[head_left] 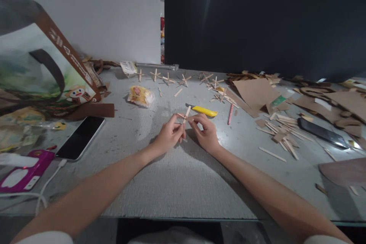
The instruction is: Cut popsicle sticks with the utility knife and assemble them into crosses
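Between my two hands is a small cross of wooden craft sticks (188, 111), held just above the grey table. My left hand (167, 135) pinches it from the left with thumb and fingers. From the other side, my right hand (207, 135) is closed on the cross near its middle, its fingertips almost meeting the left ones. The fingers partly cover where the sticks join. Just beyond my right hand lies a yellow utility knife (205, 111) with its blade end to the left. A pink patterned stick or pencil (230, 113) rests right of it.
Several crossed-stick pieces (185, 80) stand along the back. A wrapped yellow packet (140, 96) sits back left. Loose craft sticks (272, 154), cardboard (257, 93) and a dark phone-like object (321, 132) lie right. A phone (81, 137), purple power strip (27, 171) and large bag (42, 61) are left.
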Tool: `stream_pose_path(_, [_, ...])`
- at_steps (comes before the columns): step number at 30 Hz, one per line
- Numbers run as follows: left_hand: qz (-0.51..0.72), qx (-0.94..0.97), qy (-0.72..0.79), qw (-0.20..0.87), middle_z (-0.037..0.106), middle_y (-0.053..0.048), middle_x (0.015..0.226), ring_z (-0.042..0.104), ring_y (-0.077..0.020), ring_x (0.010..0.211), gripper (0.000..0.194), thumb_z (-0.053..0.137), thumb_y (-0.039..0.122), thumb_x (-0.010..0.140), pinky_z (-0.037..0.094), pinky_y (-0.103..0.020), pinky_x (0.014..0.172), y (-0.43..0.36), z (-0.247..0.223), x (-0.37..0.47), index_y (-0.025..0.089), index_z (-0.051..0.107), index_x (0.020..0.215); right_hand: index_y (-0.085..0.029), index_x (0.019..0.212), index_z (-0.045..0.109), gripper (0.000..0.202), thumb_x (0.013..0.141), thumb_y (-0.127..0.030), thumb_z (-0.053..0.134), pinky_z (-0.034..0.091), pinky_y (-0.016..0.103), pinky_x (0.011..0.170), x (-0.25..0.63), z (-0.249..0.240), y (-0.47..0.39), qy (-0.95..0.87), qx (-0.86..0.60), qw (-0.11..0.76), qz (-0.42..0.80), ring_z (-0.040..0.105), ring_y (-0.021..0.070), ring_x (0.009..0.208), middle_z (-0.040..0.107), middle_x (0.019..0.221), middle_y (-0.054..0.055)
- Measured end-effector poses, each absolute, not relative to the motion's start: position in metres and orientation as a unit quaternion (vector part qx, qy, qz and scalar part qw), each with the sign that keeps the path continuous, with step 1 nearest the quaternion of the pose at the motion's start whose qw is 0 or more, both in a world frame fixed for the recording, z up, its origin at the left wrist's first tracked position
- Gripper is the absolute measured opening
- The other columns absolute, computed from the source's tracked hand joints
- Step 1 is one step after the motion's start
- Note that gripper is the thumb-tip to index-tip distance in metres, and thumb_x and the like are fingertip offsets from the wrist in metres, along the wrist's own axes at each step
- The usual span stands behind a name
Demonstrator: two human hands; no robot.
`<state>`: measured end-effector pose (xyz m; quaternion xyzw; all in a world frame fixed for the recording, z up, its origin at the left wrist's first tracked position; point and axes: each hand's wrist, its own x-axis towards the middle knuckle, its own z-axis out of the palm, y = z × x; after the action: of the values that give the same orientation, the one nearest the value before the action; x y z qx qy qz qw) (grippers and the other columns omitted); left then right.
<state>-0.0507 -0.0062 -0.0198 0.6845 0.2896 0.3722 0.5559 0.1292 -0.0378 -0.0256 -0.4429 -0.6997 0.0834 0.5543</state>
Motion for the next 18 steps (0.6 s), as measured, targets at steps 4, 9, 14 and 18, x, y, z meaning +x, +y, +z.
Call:
stream_pose_path(4, [0.365,0.667,0.293,0.580,0.062,0.006,0.061,0.052,-0.0099,0.045,0.046,0.060,0.056,0.099,0.041,-0.022,0.049,-0.0061,-0.0167,-0.0505,0.020,0.050,0.126,-0.026,0.098,0.070,0.014,0.105,-0.030,0.059,0.052,0.038,0.078,0.1285,-0.0263,-0.0371,-0.701,-0.448,0.550,0.070,0.063,0.0211,0.081,0.072,0.089,0.005])
stream_pose_path(9, [0.371,0.657,0.299,0.585,0.061,0.007,0.060,0.053,-0.0107,0.045,0.050,0.064,0.058,0.096,0.040,-0.023,0.049,-0.0051,-0.0138,-0.0507,0.019,0.052,0.125,-0.026,0.114,0.067,0.015,0.100,-0.031,0.065,0.054,0.040,0.079,0.1276,-0.0259,-0.0385,-0.690,-0.457,0.560,0.029,0.063,0.0235,0.091,0.070,0.100,0.008])
stream_pose_path(14, [0.351,0.675,0.299,0.575,0.061,0.007,0.060,0.053,-0.0108,0.045,0.051,0.063,0.057,0.096,0.040,-0.023,0.048,-0.0033,-0.0173,-0.0501,0.018,0.054,0.128,-0.027,0.115,0.071,0.015,0.102,-0.031,0.063,0.058,0.041,0.084,0.1267,-0.0269,-0.0387,-0.696,-0.455,0.553,0.045,0.067,0.0223,0.091,0.072,0.103,0.008])
stream_pose_path(18, [0.352,0.677,0.311,0.567,0.063,0.006,0.061,0.054,-0.0109,0.045,0.053,0.061,0.057,0.097,0.039,-0.023,0.048,-0.0020,-0.0207,-0.0483,0.018,0.052,0.131,-0.027,0.107,0.074,0.014,0.104,-0.031,0.060,0.061,0.037,0.078,0.1264,-0.0293,-0.0376,-0.681,-0.453,0.570,0.079,0.072,0.0200,0.085,0.074,0.099,0.006])
